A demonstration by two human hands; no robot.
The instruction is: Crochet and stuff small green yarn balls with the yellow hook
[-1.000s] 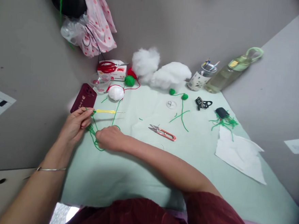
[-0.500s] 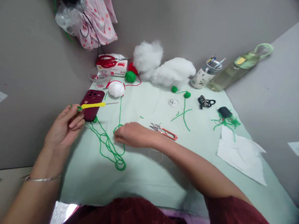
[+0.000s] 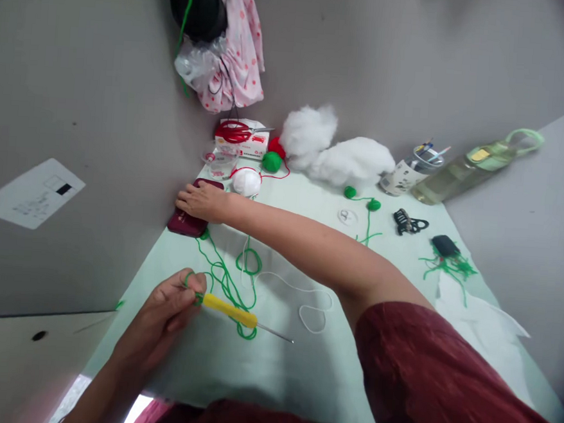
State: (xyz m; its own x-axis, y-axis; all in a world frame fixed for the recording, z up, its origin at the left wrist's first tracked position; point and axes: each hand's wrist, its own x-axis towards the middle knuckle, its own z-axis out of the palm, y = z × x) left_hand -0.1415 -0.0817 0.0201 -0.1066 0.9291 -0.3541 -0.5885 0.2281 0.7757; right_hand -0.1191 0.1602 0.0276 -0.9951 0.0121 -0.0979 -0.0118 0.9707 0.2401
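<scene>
My left hand [image 3: 171, 310] is closed round the end of a yellow-handled crochet hook [image 3: 236, 313], low on the left of the pale green mat [image 3: 300, 367]. Green yarn [image 3: 226, 275] loops over its fingers and trails in tangles across the mat. My right hand [image 3: 201, 201] reaches across to the far left and lies flat, fingers spread, on a dark red phone [image 3: 187, 221] by the wall. A thin white thread [image 3: 305, 300] curls on the mat under my right forearm.
At the back stand a white box with red scissors [image 3: 236, 132], white stuffing [image 3: 337, 151], green [image 3: 270, 162] and white yarn balls [image 3: 246, 182], a pen cup [image 3: 408, 172] and a bottle [image 3: 473, 164]. A black clip [image 3: 408, 222] and white paper [image 3: 487, 319] lie right. Grey walls close in left and behind.
My left hand came down and toward me with the hook and yarn. My right hand left the yarn and reached far left onto the phone. The view shifted right.
</scene>
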